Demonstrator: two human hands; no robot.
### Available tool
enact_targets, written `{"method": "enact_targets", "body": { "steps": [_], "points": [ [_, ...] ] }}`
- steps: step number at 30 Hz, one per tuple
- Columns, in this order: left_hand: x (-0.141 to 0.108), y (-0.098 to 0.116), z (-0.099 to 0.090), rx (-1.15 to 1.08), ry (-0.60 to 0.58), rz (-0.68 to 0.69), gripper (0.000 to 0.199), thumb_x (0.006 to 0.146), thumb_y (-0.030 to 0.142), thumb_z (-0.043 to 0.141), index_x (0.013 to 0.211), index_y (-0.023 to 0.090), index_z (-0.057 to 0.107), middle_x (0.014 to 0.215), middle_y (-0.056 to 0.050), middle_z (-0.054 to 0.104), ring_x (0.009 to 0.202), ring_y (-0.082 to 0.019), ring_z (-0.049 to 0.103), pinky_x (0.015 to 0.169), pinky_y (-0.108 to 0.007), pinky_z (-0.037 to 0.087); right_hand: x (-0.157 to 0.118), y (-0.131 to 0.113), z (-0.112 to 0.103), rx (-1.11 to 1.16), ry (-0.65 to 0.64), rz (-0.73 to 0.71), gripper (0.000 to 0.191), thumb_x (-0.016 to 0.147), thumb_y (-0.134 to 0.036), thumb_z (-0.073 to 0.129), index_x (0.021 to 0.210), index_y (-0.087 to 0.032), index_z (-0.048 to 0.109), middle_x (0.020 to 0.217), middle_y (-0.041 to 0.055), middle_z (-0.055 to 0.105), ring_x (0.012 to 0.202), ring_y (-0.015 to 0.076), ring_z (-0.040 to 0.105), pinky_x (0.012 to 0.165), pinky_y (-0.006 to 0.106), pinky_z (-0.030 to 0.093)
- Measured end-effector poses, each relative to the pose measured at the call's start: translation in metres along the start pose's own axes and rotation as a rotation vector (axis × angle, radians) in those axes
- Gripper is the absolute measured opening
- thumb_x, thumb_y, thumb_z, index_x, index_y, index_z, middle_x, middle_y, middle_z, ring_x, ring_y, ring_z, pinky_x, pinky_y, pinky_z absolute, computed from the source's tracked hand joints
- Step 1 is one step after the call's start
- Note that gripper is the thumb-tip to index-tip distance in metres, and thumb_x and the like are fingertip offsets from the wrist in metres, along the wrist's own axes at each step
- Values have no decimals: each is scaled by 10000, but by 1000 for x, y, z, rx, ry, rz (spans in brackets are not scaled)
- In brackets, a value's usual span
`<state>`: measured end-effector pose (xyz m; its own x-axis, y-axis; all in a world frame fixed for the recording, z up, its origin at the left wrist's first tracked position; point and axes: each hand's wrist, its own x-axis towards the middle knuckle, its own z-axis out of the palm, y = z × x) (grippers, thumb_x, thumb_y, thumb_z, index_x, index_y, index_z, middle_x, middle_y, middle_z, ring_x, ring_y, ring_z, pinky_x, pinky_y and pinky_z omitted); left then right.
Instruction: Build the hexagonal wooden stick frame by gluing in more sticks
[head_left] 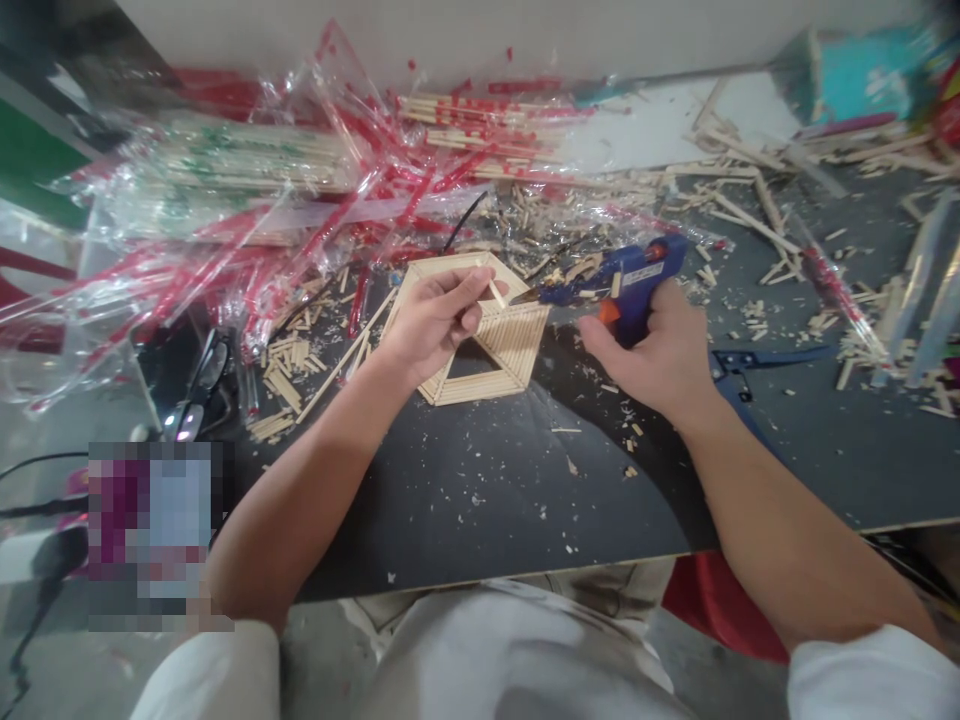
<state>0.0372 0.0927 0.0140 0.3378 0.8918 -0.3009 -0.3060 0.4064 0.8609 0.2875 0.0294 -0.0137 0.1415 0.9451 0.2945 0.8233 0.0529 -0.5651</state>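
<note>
My left hand (442, 315) pinches a short wooden stick (498, 289) between thumb and fingers, above a hexagonal frame (480, 386) of pale sticks lying on the dark table. One triangular section on the frame's right is filled with rows of sticks; a lower section shows the dark table through it. My right hand (660, 350) is wrapped round the handle of a blue glue gun (637, 285) with an orange trigger. Its nozzle points left, close to the stick in my left hand; whether they touch I cannot tell. Part of the frame is hidden behind my left hand.
Plastic-wrapped bundles of sticks (247, 160) and red-striped wrappers pile up along the back left. Blue-handled pliers or cutters (739, 365) lie right of my right hand. Cut stick pieces (289, 375) are scattered around. Eyeglasses (199, 385) rest at the left edge.
</note>
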Motion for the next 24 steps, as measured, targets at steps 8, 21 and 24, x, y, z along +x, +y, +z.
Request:
{"method": "enact_targets", "body": {
  "steps": [8, 21, 24],
  "points": [
    [2, -3, -6, -1, -22, -6, 201, 1028, 226, 717, 849, 137, 739, 802, 16, 709, 475, 34, 493, 394, -88, 310, 2, 2, -4, -70, -18, -47, 326, 852, -579, 649, 963, -277, 594, 786, 85, 720, 692, 303, 684, 643, 448, 572],
    [3, -3, -5, -60, -13, 1, 251, 1045, 204, 688, 808, 128, 723, 805, 17, 722, 463, 41, 487, 369, -86, 283, 4, 8, 0, -106, -49, -62, 380, 872, -627, 621, 1009, -275, 578, 642, 36, 612, 578, 275, 615, 589, 415, 512],
    [3, -3, -5, -67, -1, -7, 248, 1042, 196, 690, 806, 127, 719, 803, 20, 726, 457, 45, 487, 371, -83, 287, 4, 7, -1, -121, -42, -70, 361, 872, -624, 622, 972, -283, 561, 651, 35, 605, 597, 276, 621, 600, 413, 502]
  ]
}}
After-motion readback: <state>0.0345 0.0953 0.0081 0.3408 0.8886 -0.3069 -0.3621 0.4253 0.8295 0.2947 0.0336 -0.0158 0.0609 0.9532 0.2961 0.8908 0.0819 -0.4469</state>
